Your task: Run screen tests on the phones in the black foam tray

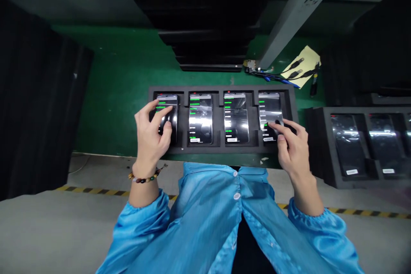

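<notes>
A: Left hand [150, 137]?
B: Centre-left of frame. Fingers loosely spread, gripping nothing, index tip touching the screen of the leftmost black glossy smartphone [168, 116] in the dark foam four-slot tray [221, 147].
A: Right hand [293, 147]?
B: Centre-right. Fingers apart, nothing clamped, fingertips on the rightmost black smartphone [270, 115], same tray.
A: Surroundings?
B: Green bench mat [122, 85]; second foam tray [324, 150] at right edge.

four phones [201, 117] side by side in a foam tray [221, 147], second tray [324, 150] to its right, cables [297, 70] behind, stacked trays [208, 30] further back
</notes>
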The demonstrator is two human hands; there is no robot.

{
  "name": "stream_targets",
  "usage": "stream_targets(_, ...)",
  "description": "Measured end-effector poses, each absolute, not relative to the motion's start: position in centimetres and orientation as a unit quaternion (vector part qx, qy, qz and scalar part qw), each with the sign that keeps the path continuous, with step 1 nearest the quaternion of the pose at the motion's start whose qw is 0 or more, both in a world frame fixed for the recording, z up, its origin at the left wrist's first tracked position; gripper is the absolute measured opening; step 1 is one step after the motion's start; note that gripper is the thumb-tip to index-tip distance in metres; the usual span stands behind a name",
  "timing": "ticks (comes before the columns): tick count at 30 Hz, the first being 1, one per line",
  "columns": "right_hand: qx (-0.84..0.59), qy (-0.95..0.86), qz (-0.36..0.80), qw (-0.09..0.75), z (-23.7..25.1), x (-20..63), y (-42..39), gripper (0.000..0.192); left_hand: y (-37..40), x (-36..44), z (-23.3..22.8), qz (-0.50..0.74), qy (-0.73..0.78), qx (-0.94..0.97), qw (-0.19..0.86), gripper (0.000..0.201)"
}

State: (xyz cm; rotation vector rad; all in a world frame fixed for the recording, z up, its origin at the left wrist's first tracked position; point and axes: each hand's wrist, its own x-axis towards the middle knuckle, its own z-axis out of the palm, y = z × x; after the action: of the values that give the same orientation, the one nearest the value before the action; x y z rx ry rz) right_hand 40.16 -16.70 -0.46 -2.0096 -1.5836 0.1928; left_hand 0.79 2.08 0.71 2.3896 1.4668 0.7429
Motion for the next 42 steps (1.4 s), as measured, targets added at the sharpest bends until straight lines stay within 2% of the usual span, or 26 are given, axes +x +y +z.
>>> stream_targets(4,-0.755,-0.579,0.056,0.303,-0.5,40.1,-16.5,0.047,1.9,-0.1,0.2,0.277,0.514,0.802,0.125,0.044)
stream_targets(10,-0.762,-0.587,0.063,0.266,-0.4,39.6,-15.4,0.048,1.9,-0.5,-0.3,0.291,0.526,0.79,0.123,0.043)
stream_targets(14,-0.721,-0.628,0.087,0.28,0.0,37.8,-14.4,0.048,2.2,-0.9,-0.5,0.314,0.549,0.766,0.118,0.043)
stream_targets(20,-0.663,-0.699,0.111,0.243,0.4,35.8,-13.1,0.047,2.5,-2.4,-1.4,0.311,0.597,0.725,0.143,0.047)
stream_targets(27,-0.586,-0.755,0.142,0.259,0.8,31.8,-11.5,0.05,3.1,-4.7,-3.4,0.356,0.58,0.668,0.301,0.051)
stream_targets(34,-0.544,-0.785,0.163,0.247,0.9,27.9,-9.6,0.048,3.1,-5.7,-5.0,0.408,0.522,0.635,0.398,0.058)
stream_targets(38,-0.545,-0.771,0.165,0.285,0.8,28.4,-9.6,0.049,2.9,-6.0,-5.3,0.403,0.508,0.65,0.395,0.065)
stream_targets(42,-0.509,-0.747,0.193,0.382,4.9,28.9,-11.1,0.056,2.9,-6.2,-5.2,0.389,0.503,0.669,0.384,0.074)
